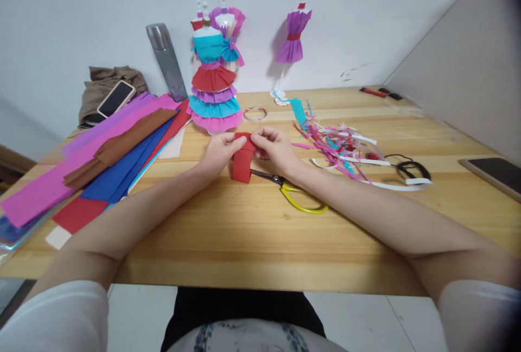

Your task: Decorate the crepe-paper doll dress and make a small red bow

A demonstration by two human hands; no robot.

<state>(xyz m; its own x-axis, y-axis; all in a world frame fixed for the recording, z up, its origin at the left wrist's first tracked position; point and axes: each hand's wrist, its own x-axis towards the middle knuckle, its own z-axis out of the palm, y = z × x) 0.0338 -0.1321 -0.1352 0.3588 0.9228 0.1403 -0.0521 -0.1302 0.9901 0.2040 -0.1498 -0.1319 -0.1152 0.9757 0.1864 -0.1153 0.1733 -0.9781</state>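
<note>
A strip of red crepe paper [242, 166] is held between my two hands over the middle of the table, its lower part hanging down as a folded band. My left hand [222, 151] pinches its upper left edge, thumb on top. From the other side my right hand [273, 147] grips the upper right corner between thumb and fingertips. Scissors with yellow handles [303, 200] lie just below my right hand, their dark blades pointing at the red paper. Behind my hands stands a small dress form in a tiered paper dress [211, 78].
Folded coloured paper strips [134, 140] are piled at left, near a phone [116, 98] and a bottle [166, 62]. Paper scraps [334, 146] litter the right, by a black cable [413, 170] and another phone [494, 176]. A second form wears purple [295, 37]. A ring-shaped coil [255, 114] lies behind my hands.
</note>
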